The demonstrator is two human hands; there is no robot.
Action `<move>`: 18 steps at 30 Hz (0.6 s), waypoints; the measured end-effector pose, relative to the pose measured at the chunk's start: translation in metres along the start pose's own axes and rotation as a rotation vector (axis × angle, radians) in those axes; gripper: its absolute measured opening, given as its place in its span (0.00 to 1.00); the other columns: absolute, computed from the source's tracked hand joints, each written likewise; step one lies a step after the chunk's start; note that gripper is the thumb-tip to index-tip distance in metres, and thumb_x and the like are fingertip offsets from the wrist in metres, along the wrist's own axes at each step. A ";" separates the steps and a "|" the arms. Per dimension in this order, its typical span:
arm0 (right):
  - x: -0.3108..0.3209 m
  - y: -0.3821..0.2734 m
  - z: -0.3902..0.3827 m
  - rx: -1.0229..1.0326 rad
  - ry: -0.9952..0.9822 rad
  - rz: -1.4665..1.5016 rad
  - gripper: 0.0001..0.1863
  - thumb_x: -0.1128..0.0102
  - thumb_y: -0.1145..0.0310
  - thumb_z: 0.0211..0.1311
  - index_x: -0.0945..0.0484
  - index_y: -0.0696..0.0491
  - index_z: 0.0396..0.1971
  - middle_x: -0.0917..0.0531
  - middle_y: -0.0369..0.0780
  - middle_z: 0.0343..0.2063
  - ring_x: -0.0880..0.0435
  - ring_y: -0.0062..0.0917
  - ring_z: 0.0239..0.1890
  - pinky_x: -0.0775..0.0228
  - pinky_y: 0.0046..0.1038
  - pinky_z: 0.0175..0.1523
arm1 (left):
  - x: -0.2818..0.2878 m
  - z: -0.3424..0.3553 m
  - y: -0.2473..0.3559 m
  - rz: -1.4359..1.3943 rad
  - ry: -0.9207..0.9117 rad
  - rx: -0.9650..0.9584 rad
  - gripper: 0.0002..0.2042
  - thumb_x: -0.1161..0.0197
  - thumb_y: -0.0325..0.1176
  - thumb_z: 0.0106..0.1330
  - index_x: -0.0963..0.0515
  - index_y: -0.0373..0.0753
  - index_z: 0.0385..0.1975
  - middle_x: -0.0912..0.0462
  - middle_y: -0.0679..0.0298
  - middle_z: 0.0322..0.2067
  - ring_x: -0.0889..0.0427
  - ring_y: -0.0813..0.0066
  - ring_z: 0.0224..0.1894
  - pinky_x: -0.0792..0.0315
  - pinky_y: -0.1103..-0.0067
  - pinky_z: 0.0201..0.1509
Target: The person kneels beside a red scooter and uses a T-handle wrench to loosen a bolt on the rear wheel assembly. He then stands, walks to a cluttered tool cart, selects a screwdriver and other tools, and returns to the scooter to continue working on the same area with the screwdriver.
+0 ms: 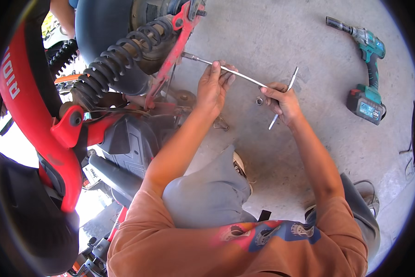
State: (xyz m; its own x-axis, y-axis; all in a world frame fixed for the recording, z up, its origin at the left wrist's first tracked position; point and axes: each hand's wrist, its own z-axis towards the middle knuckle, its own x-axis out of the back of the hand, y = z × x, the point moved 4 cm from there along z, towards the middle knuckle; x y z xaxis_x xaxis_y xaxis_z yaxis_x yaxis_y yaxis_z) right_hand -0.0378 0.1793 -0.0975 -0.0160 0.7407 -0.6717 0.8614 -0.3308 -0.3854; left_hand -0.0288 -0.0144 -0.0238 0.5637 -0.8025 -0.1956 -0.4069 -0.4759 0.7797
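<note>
A T-handle socket wrench (249, 77) spans both of my hands, its socket end at the red swingarm (168, 62) of a motorcycle. Whether the socket is seated on a fastener, I cannot tell. My left hand (212, 87) is closed around the shaft close to the socket, thumb on top. At the other end, my right hand (283, 100) grips the T where shaft and crossbar meet. A small metal nut (259, 100) shows just beside my right fingers, seemingly on the floor.
A teal cordless impact wrench (373, 69) lies on the concrete floor at right. A black coil-spring shock (117, 57), a rear tyre (99, 27) and red bodywork (36, 120) fill the left. Another person's arm (62, 16) shows at top left.
</note>
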 end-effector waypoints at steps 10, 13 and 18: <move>-0.004 -0.007 -0.006 0.115 0.094 -0.019 0.11 0.31 0.68 0.56 0.24 0.57 0.29 0.26 0.33 0.16 0.40 0.11 0.11 0.54 0.17 0.16 | -0.003 0.002 -0.001 -0.029 -0.011 -0.018 0.12 0.41 0.42 0.69 0.27 0.40 0.40 0.21 0.61 0.38 0.19 0.66 0.45 0.22 0.76 0.49; -0.003 -0.012 -0.002 0.162 0.303 0.043 0.12 0.37 0.62 0.62 0.27 0.55 0.30 0.29 0.31 0.17 0.36 0.12 0.15 0.49 0.17 0.19 | -0.005 0.000 0.001 -0.050 -0.001 -0.010 0.12 0.42 0.42 0.69 0.27 0.40 0.40 0.21 0.61 0.38 0.20 0.66 0.44 0.23 0.75 0.49; 0.010 -0.028 0.011 0.104 0.383 0.539 0.17 0.55 0.56 0.72 0.36 0.48 0.23 0.40 0.27 0.15 0.44 0.13 0.16 0.51 0.18 0.20 | -0.003 -0.007 -0.001 0.041 0.063 0.008 0.14 0.42 0.44 0.69 0.28 0.40 0.43 0.21 0.60 0.39 0.21 0.66 0.46 0.25 0.74 0.52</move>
State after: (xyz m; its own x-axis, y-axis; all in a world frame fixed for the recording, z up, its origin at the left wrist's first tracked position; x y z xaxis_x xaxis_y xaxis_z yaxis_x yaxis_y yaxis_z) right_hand -0.0677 0.1897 -0.1000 0.6008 0.6048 -0.5227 0.6445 -0.7533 -0.1309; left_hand -0.0249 -0.0094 -0.0204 0.5901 -0.7975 -0.1257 -0.4362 -0.4460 0.7816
